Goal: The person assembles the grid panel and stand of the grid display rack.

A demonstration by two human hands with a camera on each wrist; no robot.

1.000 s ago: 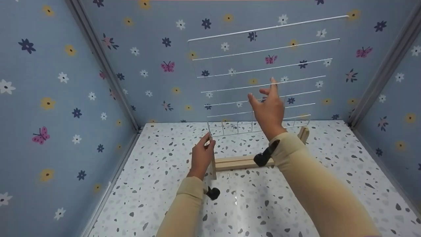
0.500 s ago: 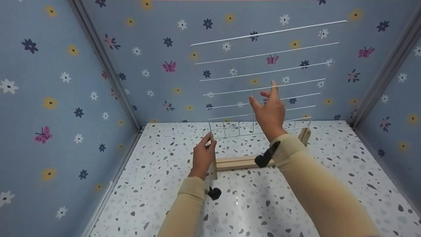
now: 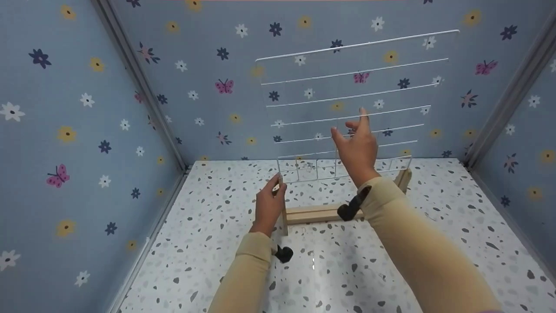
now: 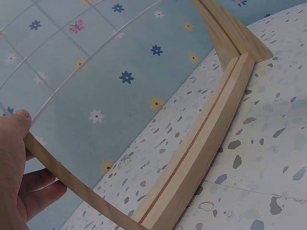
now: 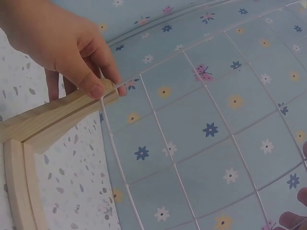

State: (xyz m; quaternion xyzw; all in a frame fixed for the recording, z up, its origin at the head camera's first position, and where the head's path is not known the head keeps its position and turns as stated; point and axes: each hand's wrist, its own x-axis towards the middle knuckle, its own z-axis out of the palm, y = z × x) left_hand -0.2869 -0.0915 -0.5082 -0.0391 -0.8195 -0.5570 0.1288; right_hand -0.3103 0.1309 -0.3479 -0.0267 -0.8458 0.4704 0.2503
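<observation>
A white wire grid point(image 3: 304, 102) leans up and back over a low wooden stand with a grooved crossbar point(image 3: 310, 215). My left hand point(image 3: 268, 206) pinches the tip of the stand's left upright point(image 4: 62, 172) between thumb and fingers. The grid's lower left corner meets that tip. My right hand point(image 3: 358, 152) lies against the middle of the grid, thumb and index finger spread straight, with a wire crossing the index finger. Some of its fingers point(image 5: 290, 220) show at the lower right of the right wrist view. The stand's right upright point(image 3: 404, 179) is partly behind the right sleeve.
A speckled white tabletop point(image 3: 208, 243) lies under the stand. Blue flowered panels point(image 3: 195, 87) close off the back and both sides, with grey corner posts point(image 3: 134, 74). The grid's upper part reaches in front of the back panel.
The grid's top edge has come down slightly in view and a little to the right. Both hands keep nearly the same places and poses.
</observation>
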